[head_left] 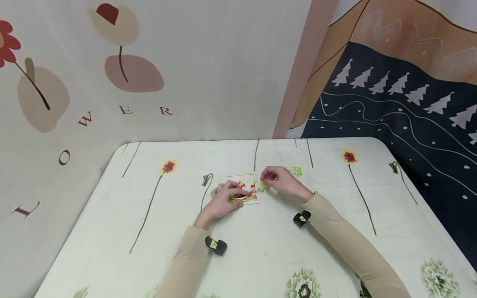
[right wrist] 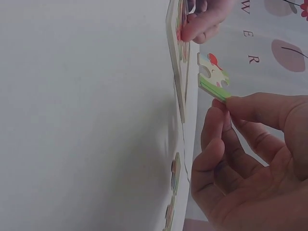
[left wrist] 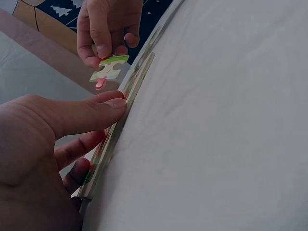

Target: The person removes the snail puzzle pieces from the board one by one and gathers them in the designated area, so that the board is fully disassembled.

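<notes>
A flat puzzle board (head_left: 244, 178) with a pale border lies mid-table, some colourful pieces (head_left: 254, 197) set in it. My left hand (head_left: 222, 200) rests over its left part, fingers pressing on the pieces and thumb near the front edge. In the left wrist view the board is almost edge-on. My right hand (head_left: 284, 182) pinches a jigsaw piece (right wrist: 216, 76) between thumb and fingertips, just off the board's right side. That piece has a green edge, a pale middle and a red knob. In the left wrist view it hangs tilted above the board.
Loose puzzle pieces (head_left: 296, 171) lie behind my right hand; the right wrist view shows two of them edge-on, such as this piece (right wrist: 175, 172). The tablecloth (head_left: 149, 248) has printed flowers. Patterned fabric (head_left: 223, 74) hangs behind the table.
</notes>
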The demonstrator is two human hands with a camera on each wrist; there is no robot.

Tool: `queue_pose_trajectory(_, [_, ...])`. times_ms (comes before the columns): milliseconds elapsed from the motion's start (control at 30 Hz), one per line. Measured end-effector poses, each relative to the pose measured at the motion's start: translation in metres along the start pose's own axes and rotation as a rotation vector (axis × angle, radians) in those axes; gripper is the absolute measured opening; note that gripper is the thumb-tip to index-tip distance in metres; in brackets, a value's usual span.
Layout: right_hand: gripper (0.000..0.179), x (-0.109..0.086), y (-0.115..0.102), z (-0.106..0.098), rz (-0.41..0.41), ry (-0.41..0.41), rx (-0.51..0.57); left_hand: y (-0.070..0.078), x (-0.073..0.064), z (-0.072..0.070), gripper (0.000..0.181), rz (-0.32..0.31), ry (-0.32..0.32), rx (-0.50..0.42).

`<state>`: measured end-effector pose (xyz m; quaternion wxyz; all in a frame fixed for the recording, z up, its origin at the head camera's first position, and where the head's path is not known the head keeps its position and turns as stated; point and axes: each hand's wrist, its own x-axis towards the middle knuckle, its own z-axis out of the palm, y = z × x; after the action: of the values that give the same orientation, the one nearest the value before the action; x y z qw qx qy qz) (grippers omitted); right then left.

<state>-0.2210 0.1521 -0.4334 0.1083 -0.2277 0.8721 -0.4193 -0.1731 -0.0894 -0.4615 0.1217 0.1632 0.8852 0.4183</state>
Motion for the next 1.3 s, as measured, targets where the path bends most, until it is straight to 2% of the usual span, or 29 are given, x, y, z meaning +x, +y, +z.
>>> queue_pose_trajectory(567, [0.007,-0.011,0.008,-0.011,0.022,0.035,0.01,-0.001,-0.001,0.0,0.031,0.011,-0.008,-0.01])
queue_pose_trajectory(867, [0.01,-0.02,0.014,-0.019,-0.035,0.061,0.032,-0.001,-0.001,0.0,0.031,0.01,-0.008,-0.009])
queue_pose_trajectory(1100, [0.009,-0.023,0.018,-0.025,0.04,0.057,0.012,-0.002,-0.001,0.0,0.03,0.008,-0.008,-0.018])
queue_pose_trajectory(1300, [0.009,-0.029,0.017,-0.032,0.047,0.065,0.014,-0.002,-0.001,0.0,0.029,0.02,-0.002,-0.021])
